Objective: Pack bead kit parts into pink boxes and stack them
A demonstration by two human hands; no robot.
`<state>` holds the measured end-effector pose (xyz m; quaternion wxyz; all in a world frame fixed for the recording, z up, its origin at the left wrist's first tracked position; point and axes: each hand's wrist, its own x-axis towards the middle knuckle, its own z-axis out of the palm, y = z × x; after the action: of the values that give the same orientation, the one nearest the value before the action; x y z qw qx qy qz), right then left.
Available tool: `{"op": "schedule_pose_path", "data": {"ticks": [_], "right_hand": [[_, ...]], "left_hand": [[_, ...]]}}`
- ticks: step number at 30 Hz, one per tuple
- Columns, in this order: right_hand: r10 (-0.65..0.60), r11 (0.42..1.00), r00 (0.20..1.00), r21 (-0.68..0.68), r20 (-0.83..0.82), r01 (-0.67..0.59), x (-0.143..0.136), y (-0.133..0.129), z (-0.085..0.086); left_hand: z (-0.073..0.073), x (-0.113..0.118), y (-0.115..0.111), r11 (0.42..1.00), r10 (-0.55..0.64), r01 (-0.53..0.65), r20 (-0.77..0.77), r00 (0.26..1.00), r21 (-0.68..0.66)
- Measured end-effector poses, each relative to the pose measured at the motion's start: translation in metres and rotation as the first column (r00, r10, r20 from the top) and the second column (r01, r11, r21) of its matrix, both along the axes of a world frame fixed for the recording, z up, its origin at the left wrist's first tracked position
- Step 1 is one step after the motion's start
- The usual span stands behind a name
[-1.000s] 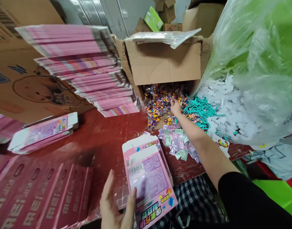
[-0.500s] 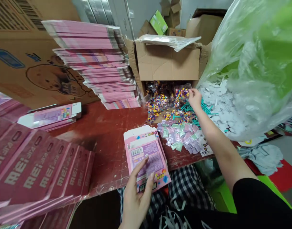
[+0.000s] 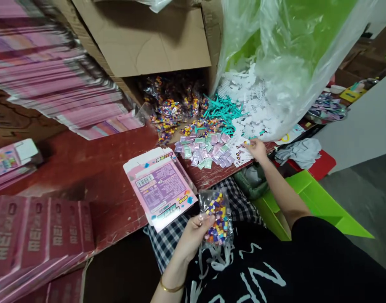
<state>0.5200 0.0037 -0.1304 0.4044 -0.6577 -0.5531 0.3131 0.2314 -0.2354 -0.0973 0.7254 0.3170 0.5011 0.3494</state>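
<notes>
While the bead bag [image 3: 218, 223] hangs clear over the lap, pinched in the nearly closed left hand [image 3: 201, 225]; pink box [image 3: 163, 185] flat at the red table's [image 3: 117, 168] edge beside it; right hand [image 3: 255, 149], fingertips nearly together, at the printed sheets [image 3: 241, 155]; sachets [image 3: 207, 149] adjacent

Black top [image 3: 294, 261] worn, lower right of frame; right sleeve [image 3: 309, 235] cut short, plain black. Front marked with large white lettering [image 3: 265, 277], brush-like strokes, bottom centre. Legs covered by dark-and-white checked cloth [image 3: 172, 242], lower centre. Left wrist [image 3: 179, 269] circled by thin gold-coloured bangle [image 3: 171, 289].
</notes>
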Motion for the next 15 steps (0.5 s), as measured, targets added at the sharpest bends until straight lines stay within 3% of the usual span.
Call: {"op": "schedule_pose_path", "data": {"ticks": [2, 4, 8, 12, 15], "right_hand": [[-0.088, 0.991, 0.978, -0.085, 0.188, 0.106, 0.033, 0.033, 0.002], [-0.066, 0.978, 0.959, -0.173, 0.275, 0.116, 0.05, 0.057, 0.006], [-0.009, 0.98, 0.974, -0.194, 0.227, 0.054, 0.05, 0.072, 0.005], [-0.015, 0.989, 0.992, -0.147, 0.123, 0.033, 0.049, 0.066, -0.004], [-0.11, 0.991, 0.994, -0.073, 0.0, 0.11, 0.058, 0.068, -0.002]], "left_hand": [[-0.007, 0.001, 0.001, 0.998, 0.061, -0.061, -0.003, 0.998, 0.016], [-0.011, 0.003, 0.004, 0.993, 0.114, -0.115, 0.016, 0.993, 0.022], [-0.014, 0.011, 0.011, 0.965, 0.253, -0.252, -0.009, 0.967, 0.068], [-0.018, 0.018, 0.012, 0.972, 0.231, -0.229, -0.05, 0.972, 0.059], [-0.023, 0.022, 0.013, 0.969, 0.245, -0.244, -0.018, 0.969, 0.047]]}}
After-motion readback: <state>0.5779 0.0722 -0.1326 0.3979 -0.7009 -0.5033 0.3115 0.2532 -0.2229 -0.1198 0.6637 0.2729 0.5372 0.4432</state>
